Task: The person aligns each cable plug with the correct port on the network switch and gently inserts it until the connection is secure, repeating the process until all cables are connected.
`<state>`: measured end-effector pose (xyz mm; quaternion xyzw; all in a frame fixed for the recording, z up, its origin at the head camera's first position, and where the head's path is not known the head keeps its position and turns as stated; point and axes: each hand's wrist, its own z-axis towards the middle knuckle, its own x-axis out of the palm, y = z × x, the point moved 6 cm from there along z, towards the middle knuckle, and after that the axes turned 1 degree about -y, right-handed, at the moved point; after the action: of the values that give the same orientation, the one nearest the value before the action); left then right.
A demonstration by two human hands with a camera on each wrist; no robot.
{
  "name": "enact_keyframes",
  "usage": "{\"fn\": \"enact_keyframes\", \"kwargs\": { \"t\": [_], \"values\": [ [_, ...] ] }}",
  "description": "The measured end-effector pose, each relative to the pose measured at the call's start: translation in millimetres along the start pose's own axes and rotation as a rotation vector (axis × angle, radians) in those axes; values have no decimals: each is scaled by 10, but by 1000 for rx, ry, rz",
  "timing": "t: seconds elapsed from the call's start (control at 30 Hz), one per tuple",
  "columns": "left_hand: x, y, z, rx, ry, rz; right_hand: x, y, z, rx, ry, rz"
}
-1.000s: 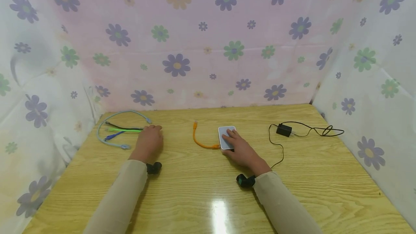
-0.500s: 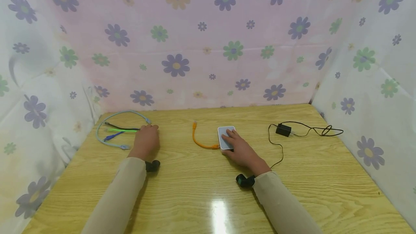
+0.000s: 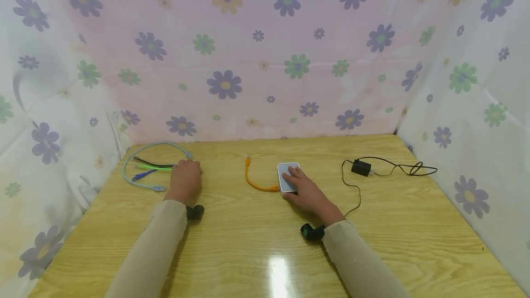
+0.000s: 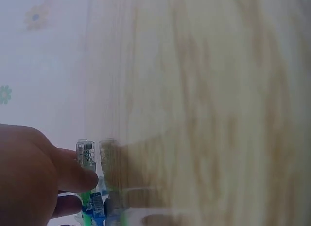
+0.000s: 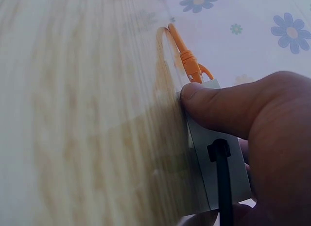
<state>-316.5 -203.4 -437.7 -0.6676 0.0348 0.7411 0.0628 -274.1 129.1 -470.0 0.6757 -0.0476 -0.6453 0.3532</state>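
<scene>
At the left of the table my left hand [image 3: 185,180] is over the ends of several network cables. In the left wrist view its thumb and fingers pinch the green network cable [image 4: 87,191] just behind a clear plug [image 4: 86,149]; a blue plug [image 4: 98,204] shows beside it. My right hand [image 3: 308,192] grips a small white box with a grey top [image 3: 285,178], its thumb along the near side. An orange network cable [image 3: 254,184] runs into the box's left end. A black power lead [image 5: 223,182] enters the side facing the right wrist camera.
A pale blue network cable [image 3: 125,164] curves around the black cable [image 3: 146,161] and the blue cable [image 3: 142,175] at the left. To the right lie a black power adapter [image 3: 361,167] and its looped cord. Flowered cloth [image 3: 248,49] walls in the wooden table [image 3: 240,243].
My left hand has shifted slightly left along the cables, covering more of the green one. The right hand and the box have stayed in place.
</scene>
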Motion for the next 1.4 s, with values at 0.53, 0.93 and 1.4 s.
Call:
{"fn": "enact_keyframes", "kwargs": {
  "t": [0.53, 0.93, 1.4],
  "values": [
    [-7, 32, -2, -5, -10, -35, -6, -12, 9, 3, -4, 1],
    [-37, 41, -15, 53, -75, -94, 1, -12, -5, 0, -4, 8],
    [-103, -46, -33, 100, -154, -172, 3, -14, 1, -11, -8, 2]
  ]
}}
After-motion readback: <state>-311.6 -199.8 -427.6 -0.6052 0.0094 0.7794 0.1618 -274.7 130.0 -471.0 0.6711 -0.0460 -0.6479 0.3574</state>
